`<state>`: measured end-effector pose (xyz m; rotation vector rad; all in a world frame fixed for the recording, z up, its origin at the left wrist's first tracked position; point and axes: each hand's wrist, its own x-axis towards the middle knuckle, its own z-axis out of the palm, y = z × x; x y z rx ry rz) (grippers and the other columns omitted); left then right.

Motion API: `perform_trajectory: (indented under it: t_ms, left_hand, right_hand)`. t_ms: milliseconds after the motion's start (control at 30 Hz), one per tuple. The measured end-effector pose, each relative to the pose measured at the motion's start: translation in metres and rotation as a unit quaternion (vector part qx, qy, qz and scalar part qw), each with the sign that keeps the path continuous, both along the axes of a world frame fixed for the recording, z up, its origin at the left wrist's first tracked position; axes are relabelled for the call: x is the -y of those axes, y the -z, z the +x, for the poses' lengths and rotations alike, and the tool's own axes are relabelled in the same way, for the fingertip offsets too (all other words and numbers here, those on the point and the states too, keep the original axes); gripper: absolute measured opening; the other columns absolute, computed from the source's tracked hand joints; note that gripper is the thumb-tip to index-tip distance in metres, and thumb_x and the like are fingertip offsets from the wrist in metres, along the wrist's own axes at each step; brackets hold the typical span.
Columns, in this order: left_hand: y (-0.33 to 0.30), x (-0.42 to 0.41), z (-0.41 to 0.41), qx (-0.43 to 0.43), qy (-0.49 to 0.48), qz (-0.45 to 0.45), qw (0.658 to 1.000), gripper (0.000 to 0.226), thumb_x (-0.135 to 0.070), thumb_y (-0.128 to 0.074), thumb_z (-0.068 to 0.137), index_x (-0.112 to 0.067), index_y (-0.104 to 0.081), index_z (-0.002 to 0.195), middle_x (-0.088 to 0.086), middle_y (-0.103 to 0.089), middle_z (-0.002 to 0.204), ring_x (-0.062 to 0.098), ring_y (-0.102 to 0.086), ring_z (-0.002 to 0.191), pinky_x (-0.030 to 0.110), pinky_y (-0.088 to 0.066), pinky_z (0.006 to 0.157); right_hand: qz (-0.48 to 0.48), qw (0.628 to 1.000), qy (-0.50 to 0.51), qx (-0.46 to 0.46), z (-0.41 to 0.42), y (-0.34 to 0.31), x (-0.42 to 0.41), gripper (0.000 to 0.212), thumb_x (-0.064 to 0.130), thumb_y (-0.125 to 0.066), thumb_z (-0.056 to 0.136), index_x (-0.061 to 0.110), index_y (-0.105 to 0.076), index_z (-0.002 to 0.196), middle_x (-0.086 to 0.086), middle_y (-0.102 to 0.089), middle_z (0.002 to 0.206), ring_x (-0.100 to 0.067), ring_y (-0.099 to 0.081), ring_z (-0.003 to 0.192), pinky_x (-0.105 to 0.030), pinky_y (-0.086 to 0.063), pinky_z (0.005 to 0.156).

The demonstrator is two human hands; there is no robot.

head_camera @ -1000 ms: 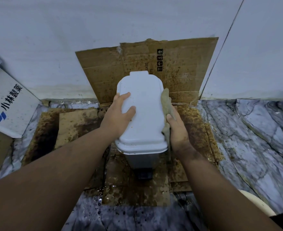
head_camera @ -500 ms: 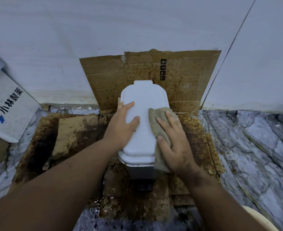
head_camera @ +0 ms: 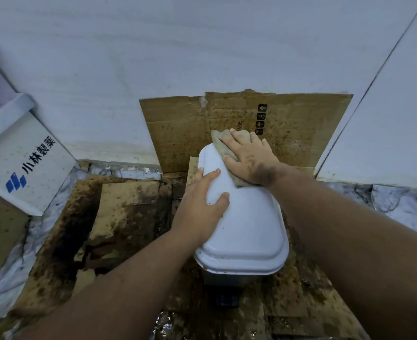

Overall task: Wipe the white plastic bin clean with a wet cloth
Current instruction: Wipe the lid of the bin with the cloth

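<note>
Stained cardboard (head_camera: 133, 212) covers the floor under the white bin (head_camera: 246, 229). Right hand (head_camera: 249, 155) presses the cloth (head_camera: 218, 141) flat, fingers straight, on the lid's far end; left hand (head_camera: 202, 204) fingers spread on its left side.

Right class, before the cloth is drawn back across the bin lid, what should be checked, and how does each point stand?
1. Cloth lies flat under the right hand: ok.
2. Left hand steadies the bin lid at its left edge: ok.
3. Cloth sits at the lid's far end: ok.
4. Lid clean: not ok, brown specks show near its rim.
5. Cloth wet enough: cannot tell.
6. Bin stands on stained cardboard: ok.
</note>
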<state>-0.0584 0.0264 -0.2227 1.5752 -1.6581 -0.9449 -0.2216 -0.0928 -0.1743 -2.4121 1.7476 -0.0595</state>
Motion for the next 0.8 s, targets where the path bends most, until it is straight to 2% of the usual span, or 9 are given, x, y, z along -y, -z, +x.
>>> perform_trajectory:
  t_ms: [100, 167, 233, 333, 433, 533, 633, 700, 800]
  left_hand:
    - [-0.001, -0.001, -0.001, -0.009, 0.001, 0.004, 1.0, 0.06, -0.059, -0.051, 0.09, -0.055, -0.033, 0.148, -0.022, -0.008, 0.167, 0.01, -0.021, 0.151, 0.048, -0.035, 0.115]
    - [-0.001, -0.001, -0.001, -0.009, 0.0, 0.006, 1.0, 0.062, -0.062, -0.049, 0.088, -0.055, -0.033, 0.148, -0.023, -0.007, 0.167, 0.009, -0.02, 0.151, 0.049, -0.035, 0.115]
    - [-0.002, -0.001, -0.001, -0.006, -0.003, 0.009, 1.0, 0.064, -0.063, -0.048, 0.086, -0.055, -0.033, 0.147, -0.024, -0.007, 0.166, 0.01, -0.022, 0.15, 0.05, -0.036, 0.114]
    - [-0.004, -0.003, -0.002, 0.0, -0.011, 0.008, 1.0, 0.065, -0.064, -0.048, 0.085, -0.054, -0.033, 0.148, -0.023, -0.01, 0.167, 0.01, -0.025, 0.149, 0.05, -0.038, 0.114]
    - [-0.008, -0.007, -0.003, -0.009, -0.026, 0.009, 1.0, 0.072, -0.063, -0.052, 0.086, -0.051, -0.027, 0.153, -0.02, -0.015, 0.167, 0.012, -0.027, 0.149, 0.049, -0.036, 0.115]
    - [-0.01, -0.01, -0.002, -0.007, -0.043, 0.002, 0.999, 0.074, -0.062, -0.055, 0.088, -0.047, -0.026, 0.155, -0.017, -0.021, 0.166, 0.012, -0.028, 0.15, 0.048, -0.036, 0.116]
    - [-0.014, -0.015, -0.004, 0.009, -0.059, -0.008, 0.998, 0.073, -0.064, -0.055, 0.088, -0.043, -0.031, 0.154, -0.014, -0.032, 0.163, 0.014, -0.036, 0.146, 0.048, -0.041, 0.112]
    - [-0.015, -0.016, -0.004, 0.018, -0.064, -0.007, 0.998, 0.075, -0.069, -0.051, 0.084, -0.042, -0.033, 0.152, -0.013, -0.042, 0.156, 0.016, -0.045, 0.139, 0.049, -0.046, 0.107]
    - [-0.02, -0.016, -0.002, 0.062, -0.066, -0.009, 0.996, 0.072, -0.067, -0.049, 0.086, -0.035, -0.038, 0.149, -0.011, -0.051, 0.147, 0.017, -0.051, 0.13, 0.048, -0.048, 0.103]
  right_hand:
    - [0.046, 0.994, 0.015, 0.096, -0.02, -0.005, 0.007, 0.069, 0.069, -0.052, 0.086, 0.058, -0.023, 0.147, 0.009, -0.009, 0.167, -0.03, -0.018, 0.149, -0.052, -0.014, 0.119]
    - [0.061, 0.991, 0.028, 0.116, -0.027, -0.002, 0.009, 0.073, 0.078, -0.051, 0.081, 0.063, -0.02, 0.145, 0.01, -0.011, 0.166, -0.029, -0.021, 0.148, -0.05, -0.016, 0.121]
    - [0.051, 0.995, 0.029, 0.079, -0.019, 0.002, 0.015, 0.069, 0.079, -0.042, 0.084, 0.062, -0.018, 0.146, 0.008, -0.017, 0.164, -0.031, -0.029, 0.143, -0.049, -0.024, 0.118]
    - [0.01, 1.0, 0.021, -0.002, 0.007, -0.004, 0.022, 0.066, 0.079, -0.024, 0.085, 0.056, -0.02, 0.147, 0.005, -0.034, 0.154, -0.033, -0.042, 0.131, -0.05, -0.036, 0.107]
    - [-0.011, 0.998, 0.034, -0.044, 0.028, -0.01, 0.022, 0.066, 0.078, -0.017, 0.085, 0.05, -0.035, 0.142, -0.001, -0.047, 0.143, -0.034, -0.046, 0.125, -0.051, -0.036, 0.102]
    - [-0.019, 0.997, 0.034, -0.072, 0.036, -0.011, 0.018, 0.066, 0.076, -0.016, 0.088, 0.043, -0.041, 0.139, -0.006, -0.05, 0.139, -0.036, -0.047, 0.123, -0.051, -0.036, 0.102]
    - [-0.009, 0.998, 0.043, -0.053, 0.033, -0.013, 0.01, 0.065, 0.074, -0.018, 0.09, 0.04, -0.036, 0.142, -0.009, -0.042, 0.147, -0.039, -0.037, 0.133, -0.051, -0.029, 0.111]
    - [0.011, 0.998, 0.041, -0.039, 0.031, -0.014, 0.001, 0.066, 0.073, -0.02, 0.09, 0.041, -0.029, 0.147, -0.011, -0.029, 0.158, -0.043, -0.023, 0.143, -0.053, -0.018, 0.119]
    - [0.016, 0.997, 0.059, 0.044, 0.02, -0.02, -0.024, 0.064, 0.066, -0.03, 0.095, 0.036, -0.026, 0.152, -0.009, -0.023, 0.162, -0.039, -0.015, 0.15, -0.053, -0.006, 0.123]
